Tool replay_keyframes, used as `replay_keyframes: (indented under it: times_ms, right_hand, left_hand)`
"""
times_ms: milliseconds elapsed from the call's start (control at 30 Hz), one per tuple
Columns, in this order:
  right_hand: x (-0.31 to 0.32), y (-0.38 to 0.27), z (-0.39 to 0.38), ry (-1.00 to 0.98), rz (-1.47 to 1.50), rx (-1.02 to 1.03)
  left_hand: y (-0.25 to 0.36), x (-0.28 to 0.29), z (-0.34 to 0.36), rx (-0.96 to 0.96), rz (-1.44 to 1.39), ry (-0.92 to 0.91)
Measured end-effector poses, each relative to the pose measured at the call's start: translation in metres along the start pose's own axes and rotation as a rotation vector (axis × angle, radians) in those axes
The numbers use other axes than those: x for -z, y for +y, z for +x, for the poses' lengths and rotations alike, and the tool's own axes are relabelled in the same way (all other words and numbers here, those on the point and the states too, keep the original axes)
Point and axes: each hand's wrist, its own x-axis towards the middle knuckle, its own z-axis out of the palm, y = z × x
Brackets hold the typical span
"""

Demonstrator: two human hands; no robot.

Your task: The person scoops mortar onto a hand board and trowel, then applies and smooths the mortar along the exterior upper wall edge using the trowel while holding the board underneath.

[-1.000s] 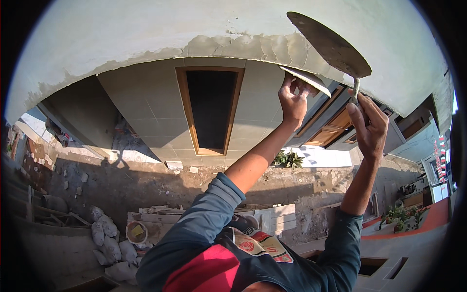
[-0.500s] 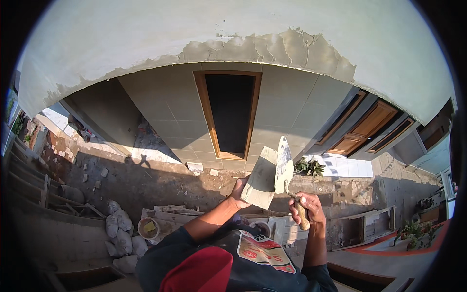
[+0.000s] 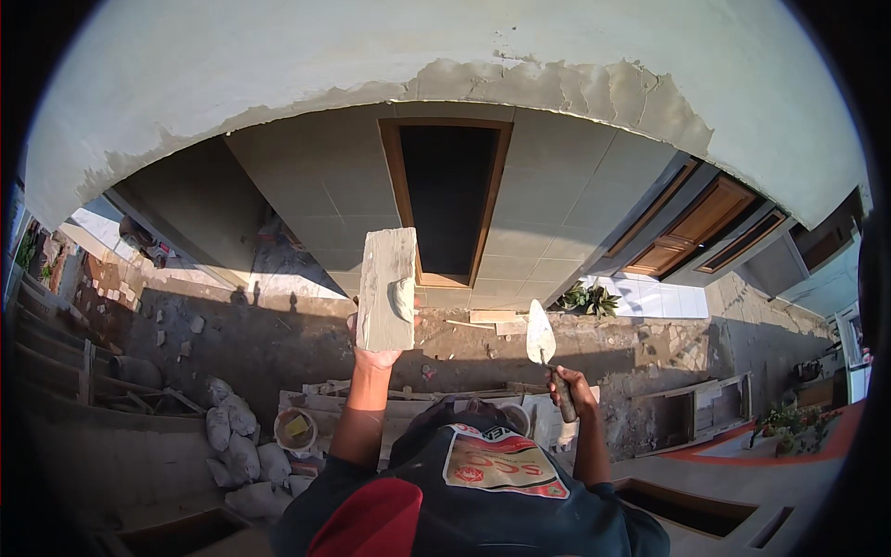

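Observation:
My left hand (image 3: 378, 358) holds up a rectangular plastering float (image 3: 379, 295) from beneath, its fingers wrapped behind it and largely hidden. Wet grey plaster coats the float's face, with a small raised lump (image 3: 401, 301) near its right edge. To the right, my right hand (image 3: 575, 390) is closed round the handle of a pointed trowel (image 3: 539, 332), blade upward and smeared with plaster. A gap separates trowel and float. Above both hands, a pale curved edge of wall (image 3: 445, 46) carries a darker band of damp plaster (image 3: 566, 85).
Far below lies a dirt yard (image 3: 278, 334) with rubble. White sacks (image 3: 232, 432) and a bucket (image 3: 295, 429) are at lower left. Behind the float stands a wall with a wood-framed opening (image 3: 445, 204). A wooden door (image 3: 691, 227) and green plants (image 3: 589, 299) are to the right.
The float has moved left and up, away from the trowel, and its coated face now shows a lump of plaster. My right hand has lowered the trowel slightly.

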Motion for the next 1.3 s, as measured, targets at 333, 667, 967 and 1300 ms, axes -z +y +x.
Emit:
replay_keyframes:
  times_ms: [333,667,967,1300]
  right_hand:
    - [0.076,0.292,-0.095,0.452,-1.193,0.100]
    - [0.040,0.277,-0.101,0.614,0.282,-0.301]
    - [0.012,0.248,-0.124,0.960,0.429,-0.145]
    - [0.011,0.122,-0.111,0.993,0.297,0.265]
  left_hand:
    - [-0.002,0.057,-0.100,0.001,-0.036,0.124]
    - [0.013,0.029,-0.081,0.110,-0.041,0.105]
    - [0.024,0.004,-0.060,0.337,-0.135,0.194]
    - [-0.012,0.015,-0.069,0.345,-0.037,0.211]
